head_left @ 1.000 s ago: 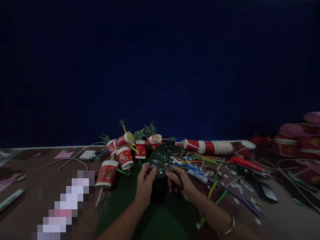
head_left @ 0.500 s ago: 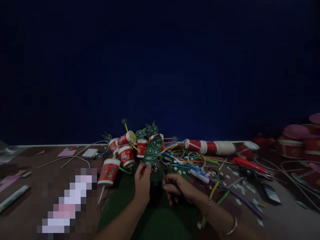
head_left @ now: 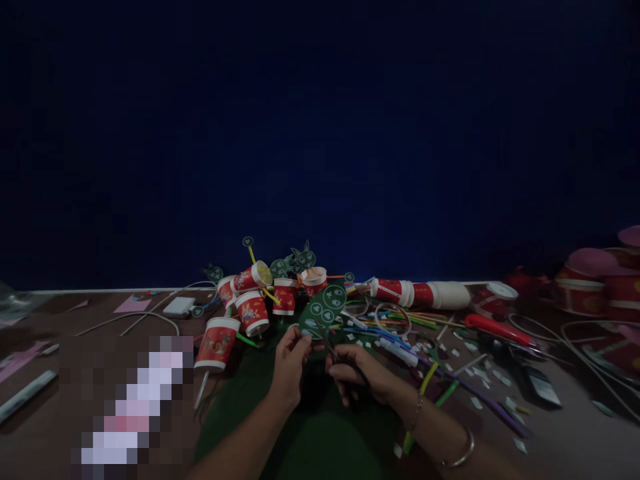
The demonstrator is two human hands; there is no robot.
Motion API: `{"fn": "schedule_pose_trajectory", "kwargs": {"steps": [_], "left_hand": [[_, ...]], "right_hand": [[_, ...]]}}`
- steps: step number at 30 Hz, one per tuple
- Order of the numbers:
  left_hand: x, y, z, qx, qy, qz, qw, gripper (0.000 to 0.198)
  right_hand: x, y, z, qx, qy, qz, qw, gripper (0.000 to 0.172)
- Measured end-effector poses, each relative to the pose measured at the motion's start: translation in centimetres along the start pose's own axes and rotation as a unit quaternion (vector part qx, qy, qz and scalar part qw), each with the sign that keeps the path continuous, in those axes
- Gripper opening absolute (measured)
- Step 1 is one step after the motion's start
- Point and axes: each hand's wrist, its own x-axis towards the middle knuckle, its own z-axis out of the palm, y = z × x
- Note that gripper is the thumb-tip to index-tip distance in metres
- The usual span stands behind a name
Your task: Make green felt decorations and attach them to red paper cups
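My left hand (head_left: 291,363) pinches the lower end of a dark green paper piece (head_left: 324,308) with white-outlined circles and hearts drawn on it. Fingers of my right hand (head_left: 350,373) are wrapped round a pair of dark scissors (head_left: 327,341). The blades point up and left, against the paper's lower right edge near my left fingertips; whether they are parted is too dim to tell. Beneath both hands spreads a large dark green sheet (head_left: 240,427). Just beyond the paper stands a red paper cup (head_left: 314,283).
Red paper cups (head_left: 217,343) with straws and green cut-outs crowd the back. To the right lie stacked cups (head_left: 425,295), coloured straws (head_left: 360,333), a marker (head_left: 399,352), a red-handled tool (head_left: 500,328), paper scraps and cables. A white adapter (head_left: 179,307) sits left; a pixelated patch covers the lower left.
The green paper has tilted rightward, uncovering the red cup behind it. My left hand has shifted slightly right, and the scissors remain at the paper's lower edge.
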Motion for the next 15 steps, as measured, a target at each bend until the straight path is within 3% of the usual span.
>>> {"fn": "schedule_pose_trajectory", "kwargs": {"steps": [15], "left_hand": [[0.13,-0.2,-0.29,0.001,-0.01,-0.002,1.0,0.02]], "right_hand": [[-0.3,-0.18,-0.16,-0.009,0.002,0.002,1.0,0.034]]}}
